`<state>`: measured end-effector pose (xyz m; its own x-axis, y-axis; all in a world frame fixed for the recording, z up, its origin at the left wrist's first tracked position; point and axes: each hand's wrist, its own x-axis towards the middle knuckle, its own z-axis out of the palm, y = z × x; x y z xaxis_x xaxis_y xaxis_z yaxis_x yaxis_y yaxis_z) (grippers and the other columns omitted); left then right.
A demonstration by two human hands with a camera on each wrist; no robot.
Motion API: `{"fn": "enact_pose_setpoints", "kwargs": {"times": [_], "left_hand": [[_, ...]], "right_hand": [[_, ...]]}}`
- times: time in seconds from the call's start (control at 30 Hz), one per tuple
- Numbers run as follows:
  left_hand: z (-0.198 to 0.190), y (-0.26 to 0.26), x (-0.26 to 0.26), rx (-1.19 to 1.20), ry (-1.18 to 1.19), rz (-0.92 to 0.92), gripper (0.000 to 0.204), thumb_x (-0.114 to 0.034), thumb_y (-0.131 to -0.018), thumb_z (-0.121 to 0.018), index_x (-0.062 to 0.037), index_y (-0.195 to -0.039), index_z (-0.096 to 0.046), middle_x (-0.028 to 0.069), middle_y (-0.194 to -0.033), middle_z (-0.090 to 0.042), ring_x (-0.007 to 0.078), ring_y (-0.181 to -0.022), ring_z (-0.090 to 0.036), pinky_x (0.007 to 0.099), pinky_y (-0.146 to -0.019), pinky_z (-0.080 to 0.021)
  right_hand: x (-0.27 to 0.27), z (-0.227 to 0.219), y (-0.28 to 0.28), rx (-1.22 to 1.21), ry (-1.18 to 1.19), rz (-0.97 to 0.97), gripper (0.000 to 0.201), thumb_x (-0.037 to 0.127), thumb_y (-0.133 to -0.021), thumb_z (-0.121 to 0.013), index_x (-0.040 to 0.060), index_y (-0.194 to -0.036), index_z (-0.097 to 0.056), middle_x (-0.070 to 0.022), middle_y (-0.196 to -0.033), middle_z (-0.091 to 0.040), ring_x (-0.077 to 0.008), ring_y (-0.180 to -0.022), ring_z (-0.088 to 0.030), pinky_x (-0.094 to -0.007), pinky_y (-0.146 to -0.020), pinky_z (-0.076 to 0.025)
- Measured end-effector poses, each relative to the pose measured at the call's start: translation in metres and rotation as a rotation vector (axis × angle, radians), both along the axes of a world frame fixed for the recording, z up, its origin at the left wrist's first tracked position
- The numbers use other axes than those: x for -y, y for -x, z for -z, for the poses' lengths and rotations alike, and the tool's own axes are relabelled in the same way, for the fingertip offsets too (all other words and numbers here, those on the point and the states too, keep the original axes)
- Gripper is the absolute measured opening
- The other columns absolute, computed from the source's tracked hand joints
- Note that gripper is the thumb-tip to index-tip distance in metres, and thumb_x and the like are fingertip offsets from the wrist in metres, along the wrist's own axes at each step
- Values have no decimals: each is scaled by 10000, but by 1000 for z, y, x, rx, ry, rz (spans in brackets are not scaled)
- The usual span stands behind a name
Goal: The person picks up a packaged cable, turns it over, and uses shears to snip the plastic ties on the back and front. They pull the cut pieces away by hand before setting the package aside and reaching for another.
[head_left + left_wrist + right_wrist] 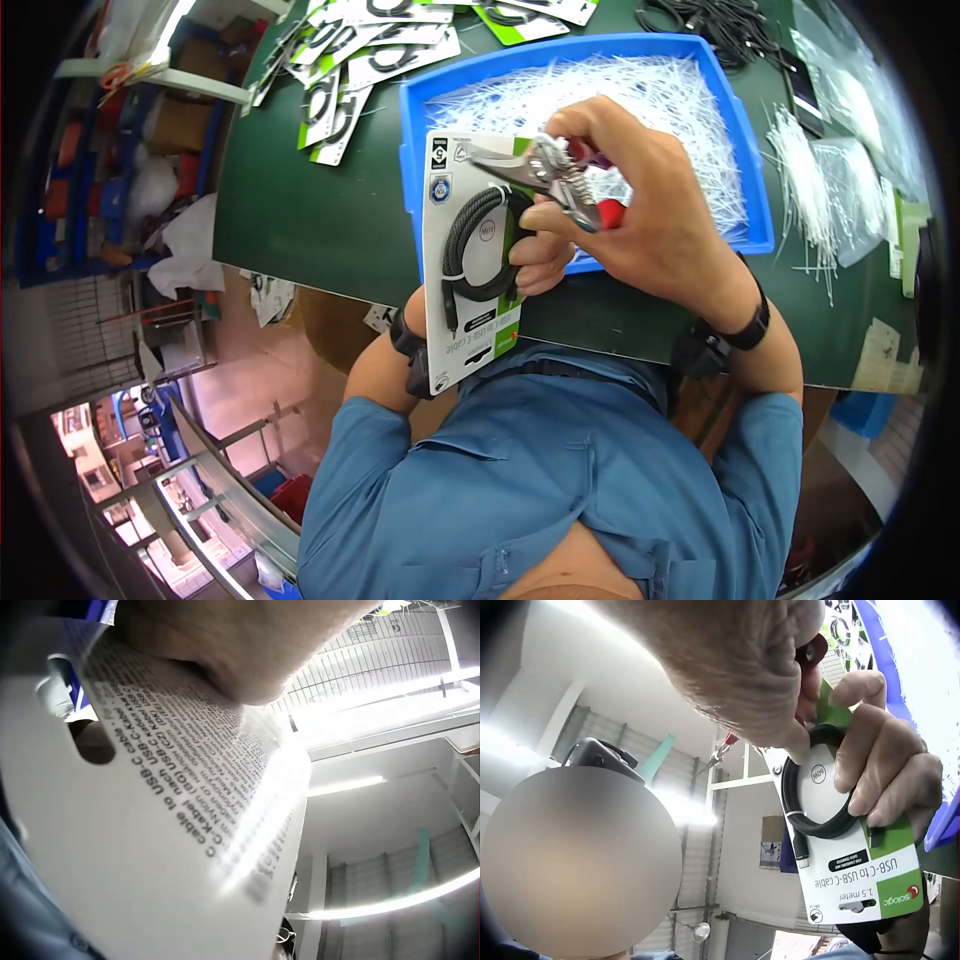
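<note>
A workshop or packing room, by the look of it: green worktable point(330, 215) piled with carded cables point(392, 45), blue tray point(755, 200) of white ties, crammed shelving point(150, 150) off left.

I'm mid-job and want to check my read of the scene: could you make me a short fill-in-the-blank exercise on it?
The left hand grips a card labelled "USB-C to USB-C ____".
The right hand holds metal cutters whose grip is coloured ____.
The large tray on the green table is coloured ____.
The many thin strips in that tray are coloured ____.

Missing words: cable; red; blue; white.
</note>
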<state>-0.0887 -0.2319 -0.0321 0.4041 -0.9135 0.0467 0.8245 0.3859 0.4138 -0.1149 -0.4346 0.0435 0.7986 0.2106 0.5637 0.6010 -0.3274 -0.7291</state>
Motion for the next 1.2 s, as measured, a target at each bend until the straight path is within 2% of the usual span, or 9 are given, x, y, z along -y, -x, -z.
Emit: {"fn": "enact_pose_setpoints", "kwargs": {"times": [0.17,0.3,0.4,0.53,0.67,0.83,0.97,1.07,1.2], "left_hand": [[-5,11,14,67,35,0,527,-614,-1042,-458,-112,-1093,-610,17,-685,-459,146,-597,-465,284,-540,-418],[4,3,16,168,196,71,541,-644,-1050,-422,-139,-1111,-605,27,-678,-453,148,-582,-451,278,-515,-414],[1,8,10,-6,65,64,783,-785,-947,-448,-48,-1148,-622,45,-654,-482,178,-562,-488,309,-520,-437],[3,10,9,7,70,49,818,-816,-940,-421,-50,-1147,-620,48,-677,-488,166,-580,-474,306,-516,-424],[-5,15,11,165,28,-3,633,-696,-1049,-375,-113,-1177,-589,39,-665,-468,148,-523,-432,276,-466,-390],[2,16,12,109,92,19,620,-674,-1055,-389,-99,-1177,-588,27,-666,-464,143,-528,-435,271,-468,-388],[-4,13,11,95,110,44,592,-656,-1051,-420,-93,-1143,-574,14,-667,-462,135,-540,-436,265,-476,-386],[-6,13,10,77,88,42,578,-634,-1035,-483,-63,-1094,-547,-1,-669,-462,126,-538,-426,267,-478,-384],[-17,25,-3,105,84,-14,571,-610,-1017,-546,-42,-1070,-521,-7,-671,-465,130,-540,-429,266,-486,-392]], "right_hand": [[3,3,-4,-43,44,-49,432,138,-772,-896,25,-1088,-623,-86,-920,-661,-218,-765,-646,-327,-731,-530],[4,2,-6,-5,16,-78,393,140,-784,-888,32,-1058,-628,-86,-896,-674,-213,-755,-669,-315,-725,-532],[6,2,-6,-114,-58,-141,362,126,-806,-870,39,-1058,-625,-89,-892,-681,-211,-771,-701,-311,-722,-538],[0,2,-3,-80,-45,-80,343,117,-824,-856,44,-1067,-625,-84,-887,-687,-210,-775,-718,-310,-725,-545],[-1,-2,0,-7,28,-47,347,89,-819,-849,43,-1081,-626,-87,-897,-682,-218,-788,-715,-317,-737,-551],[-4,-3,3,-17,30,-18,343,51,-812,-839,39,-1083,-629,-92,-911,-677,-226,-801,-712,-322,-740,-553],[-5,-3,5,93,126,43,347,37,-810,-840,28,-1084,-628,-105,-922,-672,-231,-812,-706,-321,-736,-554],[2,9,-5,275,272,212,316,53,-849,-830,18,-1078,-616,-95,-916,-683,-187,-820,-698,-310,-729,-552],[32,21,-34,7,115,445,276,75,-891,-809,12,-1058,-598,-75,-887,-683,-141,-814,-676,-297,-723,-547]]}}
